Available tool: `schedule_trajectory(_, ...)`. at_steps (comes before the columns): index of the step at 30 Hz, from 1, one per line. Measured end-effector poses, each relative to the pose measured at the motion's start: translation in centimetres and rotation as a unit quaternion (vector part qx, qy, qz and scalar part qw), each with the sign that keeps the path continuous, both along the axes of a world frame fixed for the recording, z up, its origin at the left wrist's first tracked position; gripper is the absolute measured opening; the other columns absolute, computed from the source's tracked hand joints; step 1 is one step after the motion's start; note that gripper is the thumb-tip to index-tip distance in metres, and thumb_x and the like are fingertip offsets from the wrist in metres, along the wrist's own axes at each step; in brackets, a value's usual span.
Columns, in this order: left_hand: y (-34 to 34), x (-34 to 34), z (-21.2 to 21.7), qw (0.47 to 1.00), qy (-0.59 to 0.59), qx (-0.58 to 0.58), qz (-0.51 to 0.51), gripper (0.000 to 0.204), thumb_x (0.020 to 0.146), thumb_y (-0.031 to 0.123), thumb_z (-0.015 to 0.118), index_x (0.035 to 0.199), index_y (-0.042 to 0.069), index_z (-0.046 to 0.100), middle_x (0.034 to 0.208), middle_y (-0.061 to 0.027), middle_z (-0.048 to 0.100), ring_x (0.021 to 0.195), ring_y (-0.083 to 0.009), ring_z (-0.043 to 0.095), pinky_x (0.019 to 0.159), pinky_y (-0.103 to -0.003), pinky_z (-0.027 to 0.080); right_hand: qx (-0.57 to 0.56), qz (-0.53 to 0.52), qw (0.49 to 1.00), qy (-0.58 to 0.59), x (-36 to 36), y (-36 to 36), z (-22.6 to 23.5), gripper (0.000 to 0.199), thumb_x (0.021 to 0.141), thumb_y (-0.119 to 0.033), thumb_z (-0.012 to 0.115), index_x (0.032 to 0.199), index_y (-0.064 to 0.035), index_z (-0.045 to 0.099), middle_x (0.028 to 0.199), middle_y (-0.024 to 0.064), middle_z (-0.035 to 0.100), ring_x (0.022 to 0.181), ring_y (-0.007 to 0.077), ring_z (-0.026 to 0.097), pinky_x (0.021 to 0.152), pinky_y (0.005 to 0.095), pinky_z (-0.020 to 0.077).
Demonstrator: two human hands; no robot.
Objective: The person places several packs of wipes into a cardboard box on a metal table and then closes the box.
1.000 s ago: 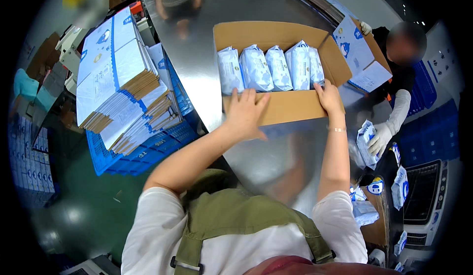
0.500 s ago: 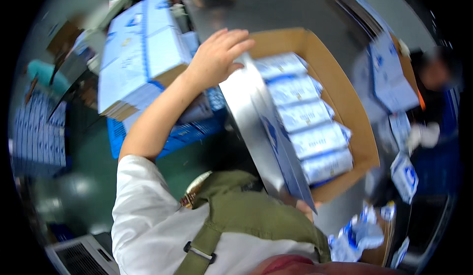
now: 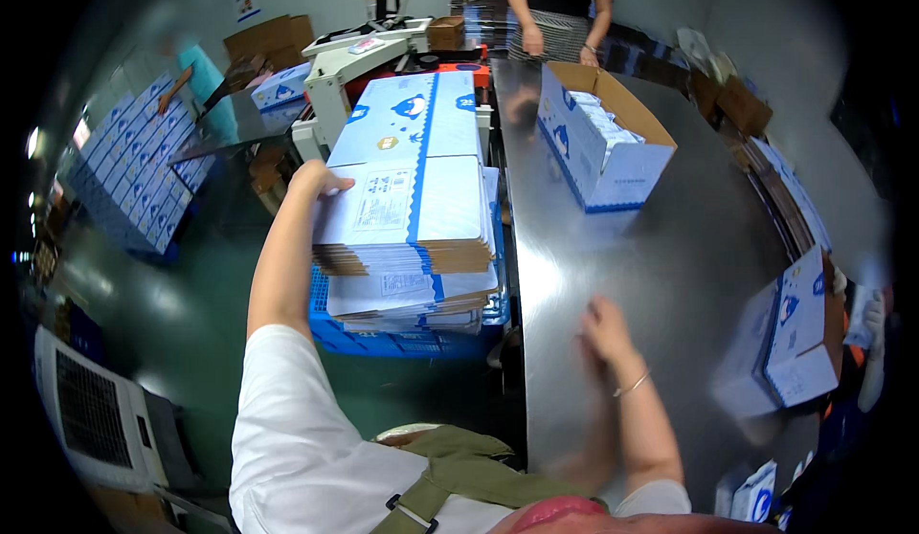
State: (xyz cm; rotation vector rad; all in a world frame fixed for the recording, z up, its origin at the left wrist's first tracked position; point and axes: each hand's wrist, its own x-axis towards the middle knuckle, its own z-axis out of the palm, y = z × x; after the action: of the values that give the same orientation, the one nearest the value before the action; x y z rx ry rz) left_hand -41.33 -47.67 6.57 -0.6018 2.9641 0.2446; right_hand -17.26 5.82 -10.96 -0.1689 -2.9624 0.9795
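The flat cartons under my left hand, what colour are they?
White with blue stripes and panels, brown at the cut edges: flat cartons, left hand, head view.

Left hand (image 3: 311, 179) gripping left edge of stack of flattened white-and-blue cardboard cartons (image 3: 412, 199), left of shiny steel table (image 3: 661, 247). Right hand (image 3: 605, 331) blurred, open, over table's near end. Open white-and-blue carton (image 3: 601, 142) at far end.
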Motion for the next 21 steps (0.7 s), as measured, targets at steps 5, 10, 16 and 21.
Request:
schedule_trajectory(5, 1.5, -0.4, 1.6, 0.998, -0.042, 0.008, 0.039, 0.069, 0.063, 0.05, 0.083, 0.113, 0.005, 0.067, 0.12, -0.0117, 0.064, 0.109, -0.0287, 0.063, 0.088, -0.039, 0.05, 0.152, -0.018, 0.98, 0.127, 7.3, -4.9, -0.3, 0.059, 0.08, -0.026, 0.067, 0.131, -0.0028, 0.051, 0.138, 0.0217, 0.046, 0.135, 0.0351, 0.035, 0.115, 0.0461, 0.0192)
schedule_trajectory(10, 4.6, 4.1, 3.1, 0.894, 0.436, 0.094, -0.031, 0.019, 0.079, 0.015, 0.064, 0.088, -0.001, 0.066, 0.09, -0.0232, 0.066, 0.089, -0.0403, 0.063, 0.078, -0.046, 0.05, 0.04, -0.02, 0.991, 0.128, 8.5, -4.8, -2.1, 0.058, 0.084, -0.024, 0.064, 0.134, -0.001, 0.047, 0.138, 0.0203, 0.047, 0.132, 0.0324, 0.039, 0.114, 0.0431, 0.0224)
schedule_trajectory(16, 21.7, 22.2, 6.5, 0.528, 0.613, 0.334, -0.483, 0.004, 0.084, 0.001, 0.056, 0.088, 0.002, 0.057, 0.079, -0.0097, 0.057, 0.07, -0.0264, 0.056, 0.063, -0.035, 0.046, -0.591, -0.177, 0.708, 0.344, 6.0, 0.2, 1.7, 0.039, 0.099, -0.032, 0.047, 0.126, -0.005, 0.054, 0.117, 0.0043, 0.059, 0.108, 0.0146, 0.054, 0.091, 0.0298, 0.0431)
schedule_trajectory(21, 26.0, 33.3, -1.3, 0.398, 0.392, 0.462, -0.689, 0.019, 0.075, -0.002, 0.062, 0.094, -0.001, 0.059, 0.098, -0.0153, 0.06, 0.084, -0.0333, 0.062, 0.07, -0.038, 0.053, -0.704, -0.198, 0.587, 0.346, 10.9, 8.4, 5.0, 0.029, 0.093, -0.029, 0.05, 0.11, -0.0054, 0.052, 0.101, 0.0063, 0.056, 0.092, 0.0198, 0.054, 0.083, 0.0331, 0.0442)
